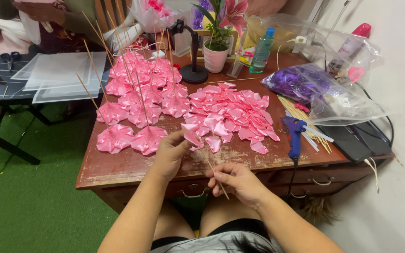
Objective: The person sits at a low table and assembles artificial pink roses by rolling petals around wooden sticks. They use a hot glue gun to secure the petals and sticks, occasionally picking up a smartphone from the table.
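My left hand (170, 153) pinches a pink folded ribbon petal (193, 138) at the near edge of the wooden table (118, 168). In my right hand (236, 180), close to my body, is a thin wooden skewer (214, 173) whose tip slants up toward that petal. Just beyond my hands lies a heap of loose pink petals (233, 112). To its left lie several finished pink ribbon flowers on sticks (137, 100), the sticks pointing up and away.
A blue glue gun (295, 136) lies right of the petals, beside a bundle of skewers (305, 117). Behind are a purple ribbon bag (298, 83), potted plant (215, 51), clear bottle (262, 50), black stand (194, 70). A glass side table with scissors (9, 57) stands at the left.
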